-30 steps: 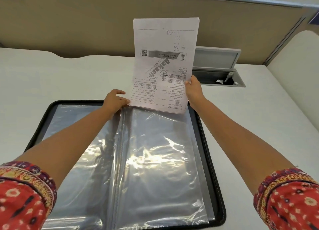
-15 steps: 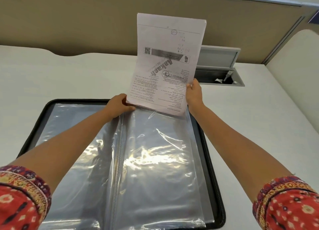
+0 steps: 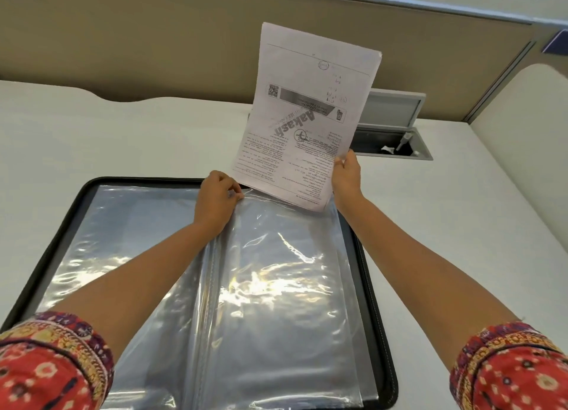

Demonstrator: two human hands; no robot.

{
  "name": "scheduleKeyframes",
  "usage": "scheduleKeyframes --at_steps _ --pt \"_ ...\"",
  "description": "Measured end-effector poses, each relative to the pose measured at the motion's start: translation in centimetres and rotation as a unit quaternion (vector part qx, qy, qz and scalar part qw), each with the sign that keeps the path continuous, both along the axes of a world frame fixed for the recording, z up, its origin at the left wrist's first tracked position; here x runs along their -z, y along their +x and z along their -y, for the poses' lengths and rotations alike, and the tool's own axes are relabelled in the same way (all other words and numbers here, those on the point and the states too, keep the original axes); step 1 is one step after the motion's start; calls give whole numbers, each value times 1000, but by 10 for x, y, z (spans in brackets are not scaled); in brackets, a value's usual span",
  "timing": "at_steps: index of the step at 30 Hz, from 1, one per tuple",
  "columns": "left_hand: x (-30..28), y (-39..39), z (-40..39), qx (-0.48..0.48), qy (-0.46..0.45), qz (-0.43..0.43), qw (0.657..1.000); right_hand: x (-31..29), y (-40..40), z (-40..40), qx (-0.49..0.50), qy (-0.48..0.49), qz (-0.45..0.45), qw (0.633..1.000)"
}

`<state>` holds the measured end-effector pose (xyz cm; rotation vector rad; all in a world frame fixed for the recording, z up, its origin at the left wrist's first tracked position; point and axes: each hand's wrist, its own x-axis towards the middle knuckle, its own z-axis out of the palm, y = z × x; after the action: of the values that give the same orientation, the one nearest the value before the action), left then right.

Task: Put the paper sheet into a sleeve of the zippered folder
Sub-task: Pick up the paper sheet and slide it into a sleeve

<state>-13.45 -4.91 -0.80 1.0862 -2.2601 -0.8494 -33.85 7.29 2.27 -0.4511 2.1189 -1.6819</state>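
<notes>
A black zippered folder point(image 3: 373, 286) lies open on the white desk, its clear plastic sleeves point(image 3: 276, 286) spread flat. My right hand point(image 3: 347, 179) grips the right edge of a printed paper sheet point(image 3: 304, 117), which stands upright and tilted right over the folder's far edge. The sheet's lower edge sits at the top of the right-hand sleeve. My left hand point(image 3: 216, 199) pinches the top edge of that sleeve near the spine, just left of the paper's lower corner.
A grey cable hatch point(image 3: 396, 127) stands open in the white desk point(image 3: 123, 139) behind the paper, with small white items inside. A beige partition point(image 3: 153, 40) runs along the back. Another desk panel point(image 3: 528, 133) is at the right.
My left hand has let go of the paper's lower left corner and now pinches the sleeve's top edge. The paper has tilted further to the right.
</notes>
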Motion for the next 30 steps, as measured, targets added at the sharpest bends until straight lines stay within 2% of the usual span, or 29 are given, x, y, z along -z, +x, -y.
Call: scheduleKeyframes --at_steps 3,6,10,19,26,30 --pt "2 1 3 -46 33 -22 998 -2 -1 0 -2 -6 4 1000" --pt "-2 1 6 -19 27 19 999 -5 0 1 -12 5 -11 1000" --pt "-16 0 6 13 37 21 999 -9 3 2 -29 6 -37 999" --pt "-24 2 17 11 16 54 998 -14 6 8 -36 -12 -44 998" --pt "-28 5 29 65 64 64 994 -18 0 14 -37 0 -2 999" --pt "-27 4 30 89 36 83 992 -19 -6 17 -35 4 27 999"
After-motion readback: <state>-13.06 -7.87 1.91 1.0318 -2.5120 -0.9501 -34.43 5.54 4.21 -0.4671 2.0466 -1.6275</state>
